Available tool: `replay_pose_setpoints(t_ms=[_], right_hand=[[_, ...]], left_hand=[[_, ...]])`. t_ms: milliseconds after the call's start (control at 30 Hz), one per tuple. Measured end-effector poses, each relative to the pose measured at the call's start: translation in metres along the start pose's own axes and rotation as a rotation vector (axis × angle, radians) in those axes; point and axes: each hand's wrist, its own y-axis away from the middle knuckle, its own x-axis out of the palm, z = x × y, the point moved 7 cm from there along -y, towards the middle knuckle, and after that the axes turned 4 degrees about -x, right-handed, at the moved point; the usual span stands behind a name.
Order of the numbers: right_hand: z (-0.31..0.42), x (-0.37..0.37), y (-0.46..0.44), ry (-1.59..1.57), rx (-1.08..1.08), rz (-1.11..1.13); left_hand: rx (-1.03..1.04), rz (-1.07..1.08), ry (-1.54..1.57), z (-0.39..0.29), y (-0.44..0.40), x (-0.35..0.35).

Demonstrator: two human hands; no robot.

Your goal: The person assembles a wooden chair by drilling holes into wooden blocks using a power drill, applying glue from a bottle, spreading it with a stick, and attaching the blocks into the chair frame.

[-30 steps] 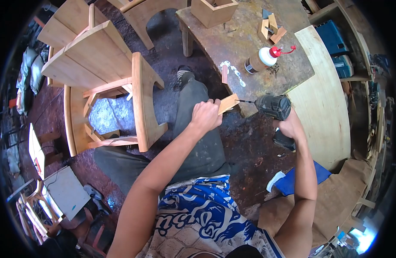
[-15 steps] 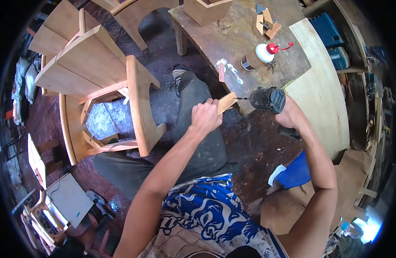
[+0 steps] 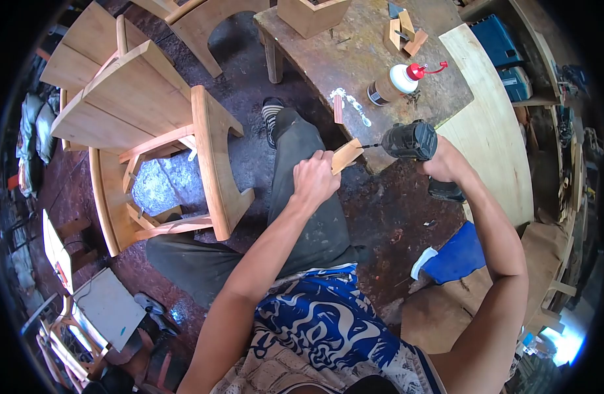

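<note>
Closed around a small wooden block (image 3: 347, 156), my left hand (image 3: 315, 177) holds it above my knee, close to the corner of the worktable (image 3: 439, 98). My right hand (image 3: 444, 161) grips a dark cordless drill (image 3: 410, 140) by its handle, most of which the fingers hide. The drill points left, and the tip of its thin bit (image 3: 371, 146) meets the block's right end; how deep it sits I cannot tell. Behind the block, a reddish wood strip (image 3: 338, 109) lies on the table beside smeared white glue (image 3: 357, 108).
A glue bottle (image 3: 402, 79) with a red cap stands on the table, near several small wood blocks (image 3: 405, 33) and a wooden box (image 3: 313, 16). On my left stands a wooden chair frame (image 3: 210, 157). Blue cloth (image 3: 456, 256) lies at lower right.
The drill has tilted slightly and its battery end now shows more. My right elbow has moved outward to the right. The block stays in my left hand, almost unmoved.
</note>
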Motion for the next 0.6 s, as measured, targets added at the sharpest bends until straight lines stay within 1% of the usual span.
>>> replay_pose_setpoints(t_ms=[167,233,300,367,500,567,600], right_hand=[[0.001,0.001,0.000,0.017,0.025,0.015],[0.014,0.001,0.001,0.094,-0.075,0.010],[0.020,-0.002,0.004,0.062,-0.052,-0.002],[0.019,-0.003,0.006,0.032,-0.030,-0.014],[0.022,-0.003,0.008,0.008,-0.027,-0.041],[0.026,-0.005,0.009,0.007,-0.038,-0.047],[0.026,-0.005,0.008,0.034,-0.039,-0.030]], left_hand=[[-0.031,-0.029,0.040,0.003,0.001,0.000],[-0.035,-0.019,0.031,0.003,0.000,0.001],[-0.038,-0.011,0.026,0.003,0.000,0.002],[0.027,-0.096,0.030,-0.002,0.002,-0.003],[0.026,-0.093,0.022,-0.001,0.000,-0.002],[-0.029,-0.024,0.020,0.003,0.000,0.003],[-0.029,-0.025,0.019,0.002,0.000,0.002]])
